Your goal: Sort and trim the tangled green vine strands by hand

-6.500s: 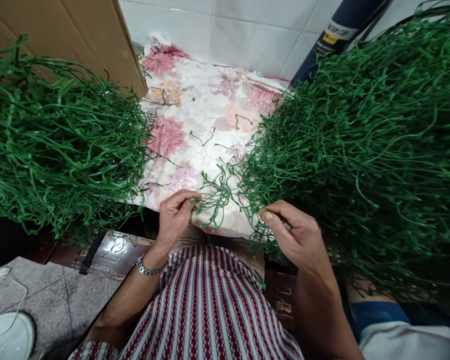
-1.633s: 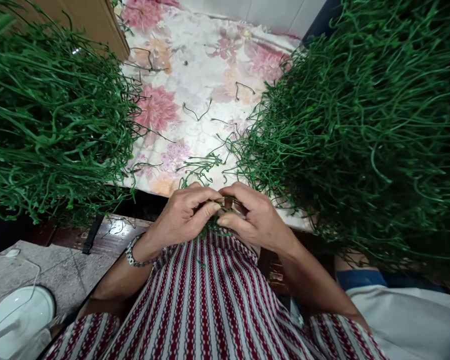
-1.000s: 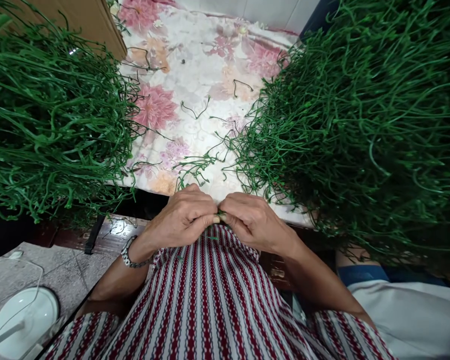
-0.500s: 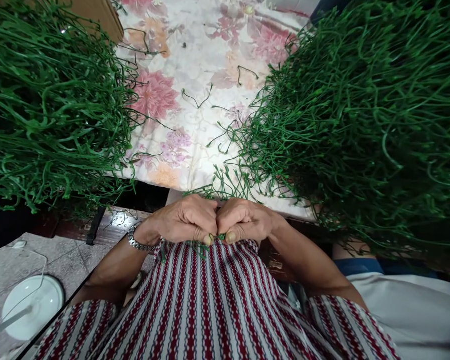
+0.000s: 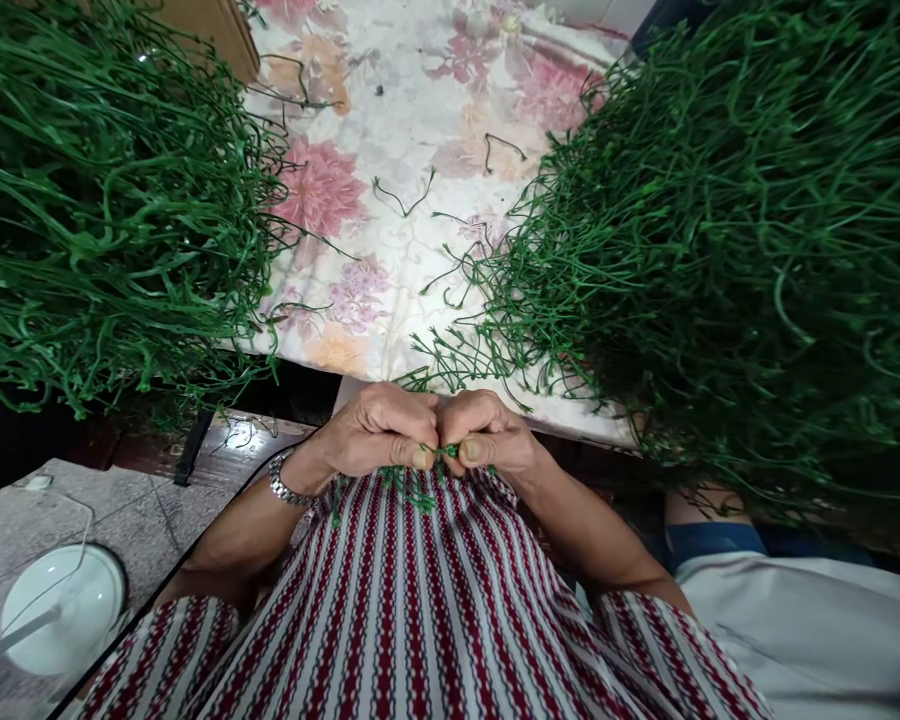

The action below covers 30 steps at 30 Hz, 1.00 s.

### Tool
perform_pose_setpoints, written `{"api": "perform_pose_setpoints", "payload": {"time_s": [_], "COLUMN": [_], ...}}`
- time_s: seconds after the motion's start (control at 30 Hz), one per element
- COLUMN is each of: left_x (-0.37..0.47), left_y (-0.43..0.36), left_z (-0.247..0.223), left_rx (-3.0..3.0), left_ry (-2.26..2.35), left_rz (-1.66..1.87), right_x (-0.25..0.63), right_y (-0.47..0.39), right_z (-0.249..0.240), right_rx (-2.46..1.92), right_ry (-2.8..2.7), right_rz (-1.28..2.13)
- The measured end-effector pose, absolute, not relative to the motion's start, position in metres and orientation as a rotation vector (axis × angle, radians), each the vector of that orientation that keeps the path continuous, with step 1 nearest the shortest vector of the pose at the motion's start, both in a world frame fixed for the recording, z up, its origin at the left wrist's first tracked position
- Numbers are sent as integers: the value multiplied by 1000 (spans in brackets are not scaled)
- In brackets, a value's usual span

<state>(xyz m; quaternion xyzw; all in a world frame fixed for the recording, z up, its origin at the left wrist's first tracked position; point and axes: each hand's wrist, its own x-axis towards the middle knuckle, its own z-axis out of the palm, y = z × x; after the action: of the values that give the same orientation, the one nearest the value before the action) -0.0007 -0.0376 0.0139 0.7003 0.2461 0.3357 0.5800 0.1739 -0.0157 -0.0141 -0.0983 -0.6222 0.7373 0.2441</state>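
Note:
My left hand (image 5: 382, 432) and my right hand (image 5: 490, 434) meet close to my body, just off the table's near edge. Both are closed in a pinch, thumbs on top, on thin green stems (image 5: 411, 487) whose tips hang below the left fingers. A short green bit shows between the two thumbs. Beyond my hands, a loose bunch of stems (image 5: 457, 362) lies at the edge of the floral tablecloth (image 5: 397, 300). Large heaps of green stems rise at the left (image 5: 112, 220) and at the right (image 5: 720, 230).
A cardboard box (image 5: 214, 35) stands behind the left heap. Stray stems (image 5: 405, 208) lie on the cloth. At the lower left is a round white base (image 5: 64, 610) with a pole and cord. Another person's leg in light cloth (image 5: 810, 630) is at the lower right.
The thumbs have shifted slightly upward, and more green now shows between and below the fingers. The view has moved a little. Both hands remain pinched together.

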Motion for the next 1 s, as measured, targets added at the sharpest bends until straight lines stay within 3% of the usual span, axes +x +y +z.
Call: {"api": "perform_pose_setpoints", "payload": {"time_s": [0.37, 0.6, 1.0], "left_x": [-3, -2, 8], "left_y": [-38, -38, -44], "left_z": [32, 24, 5], "left_rx": [1871, 1597, 1409], "left_ry": [717, 618, 521], "left_rz": [668, 868, 1065], "right_x": [193, 170, 160], "right_y": [-6, -24, -44], "right_z": [21, -9, -20], "right_rx": [-393, -376, -316], "right_ry": [-2205, -1307, -821], "right_rz": [1611, 2083, 2196]}}
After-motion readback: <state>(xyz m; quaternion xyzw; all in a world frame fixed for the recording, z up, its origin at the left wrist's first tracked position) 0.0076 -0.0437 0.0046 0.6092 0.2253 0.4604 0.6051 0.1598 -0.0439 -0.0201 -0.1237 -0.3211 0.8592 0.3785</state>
